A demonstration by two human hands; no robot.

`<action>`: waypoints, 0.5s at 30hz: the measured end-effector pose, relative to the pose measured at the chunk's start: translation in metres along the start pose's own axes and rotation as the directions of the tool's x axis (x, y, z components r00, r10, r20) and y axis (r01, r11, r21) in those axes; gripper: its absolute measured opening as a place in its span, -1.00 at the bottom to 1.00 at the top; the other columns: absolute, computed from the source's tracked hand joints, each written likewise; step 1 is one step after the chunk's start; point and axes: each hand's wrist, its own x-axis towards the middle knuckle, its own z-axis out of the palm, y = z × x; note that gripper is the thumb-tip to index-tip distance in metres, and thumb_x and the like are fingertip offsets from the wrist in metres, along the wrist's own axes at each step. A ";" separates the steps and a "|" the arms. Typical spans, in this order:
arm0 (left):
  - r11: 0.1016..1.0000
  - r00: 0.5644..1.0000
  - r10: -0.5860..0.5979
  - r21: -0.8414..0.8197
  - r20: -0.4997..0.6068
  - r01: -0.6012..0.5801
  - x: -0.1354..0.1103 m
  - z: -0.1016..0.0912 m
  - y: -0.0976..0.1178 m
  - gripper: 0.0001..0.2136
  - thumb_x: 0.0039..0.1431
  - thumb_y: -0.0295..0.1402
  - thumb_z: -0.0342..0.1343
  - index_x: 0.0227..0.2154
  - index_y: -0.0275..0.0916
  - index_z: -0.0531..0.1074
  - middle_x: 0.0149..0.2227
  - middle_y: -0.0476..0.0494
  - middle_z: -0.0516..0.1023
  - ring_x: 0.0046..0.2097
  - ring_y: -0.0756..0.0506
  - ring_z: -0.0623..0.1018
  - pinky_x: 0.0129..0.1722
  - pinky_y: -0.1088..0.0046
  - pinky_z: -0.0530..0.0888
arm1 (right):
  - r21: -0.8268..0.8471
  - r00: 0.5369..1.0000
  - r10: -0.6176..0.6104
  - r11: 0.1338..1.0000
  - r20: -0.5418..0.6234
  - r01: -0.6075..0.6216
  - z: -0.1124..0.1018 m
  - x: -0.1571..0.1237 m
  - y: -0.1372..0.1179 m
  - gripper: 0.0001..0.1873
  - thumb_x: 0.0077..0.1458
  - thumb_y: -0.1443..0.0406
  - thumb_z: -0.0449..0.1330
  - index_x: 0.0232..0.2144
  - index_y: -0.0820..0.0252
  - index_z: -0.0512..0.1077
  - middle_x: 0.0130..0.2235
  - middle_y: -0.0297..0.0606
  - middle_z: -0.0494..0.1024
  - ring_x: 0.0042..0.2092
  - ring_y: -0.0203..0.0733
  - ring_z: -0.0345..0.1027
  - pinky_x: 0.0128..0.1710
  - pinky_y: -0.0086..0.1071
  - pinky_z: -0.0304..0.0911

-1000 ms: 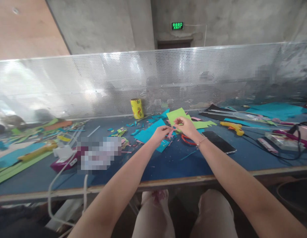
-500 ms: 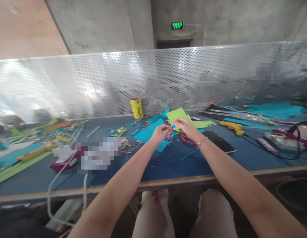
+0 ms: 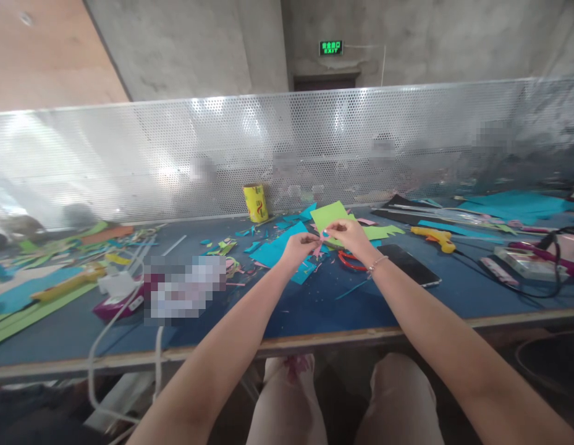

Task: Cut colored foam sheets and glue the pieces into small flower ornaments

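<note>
A yellow roll stands near the perforated screen. Blue paper lies just beside my left hand, its fingertips pinched on a small pink-and-blue piece. The piece sits between my hands; my right hand pinches its other side. Farther right lie a dark phone and a yellow glue gun.
</note>
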 end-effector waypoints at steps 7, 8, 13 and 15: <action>0.995 0.996 0.090 0.036 0.016 -0.090 0.000 -0.001 -0.001 -0.90 -0.22 -0.38 0.10 -0.59 -0.32 0.40 -0.67 0.02 0.36 -0.61 0.09 0.31 -0.57 0.55 0.27 | 0.073 0.998 -0.013 0.997 0.058 0.009 0.000 0.001 0.002 -0.81 -0.19 0.23 0.19 -0.51 0.26 0.41 -0.49 -0.25 0.48 -0.45 -0.30 0.31 -0.43 -0.41 0.18; 0.995 0.995 0.091 0.034 0.031 -0.092 0.000 -0.001 0.001 -0.89 -0.21 -0.37 0.10 -0.58 -0.32 0.40 -0.68 0.02 0.35 -0.61 0.09 0.30 -0.57 0.55 0.26 | 0.077 0.998 -0.017 0.997 0.065 0.012 0.000 0.002 0.002 -0.81 -0.19 0.22 0.19 -0.51 0.26 0.41 -0.49 -0.25 0.48 -0.45 -0.30 0.31 -0.43 -0.41 0.18; 0.994 0.993 0.082 0.067 0.081 -0.087 -0.002 -0.002 0.005 -0.83 -0.20 -0.31 0.13 -0.54 -0.33 0.43 -0.71 0.05 0.29 -0.63 0.10 0.25 -0.61 0.57 0.22 | 0.083 0.997 -0.036 0.996 0.075 0.029 0.000 0.002 0.004 -0.81 -0.19 0.22 0.19 -0.52 0.25 0.44 -0.48 -0.24 0.50 -0.43 -0.28 0.33 -0.40 -0.40 0.20; 0.993 0.993 0.082 0.075 0.085 -0.089 -0.001 -0.003 0.004 -0.82 -0.20 -0.29 0.14 -0.54 -0.33 0.43 -0.71 0.04 0.29 -0.63 0.10 0.25 -0.60 0.57 0.22 | 0.084 0.997 -0.032 0.996 0.067 0.026 0.000 0.001 0.004 -0.81 -0.18 0.22 0.19 -0.51 0.25 0.44 -0.47 -0.24 0.50 -0.43 -0.27 0.34 -0.40 -0.40 0.21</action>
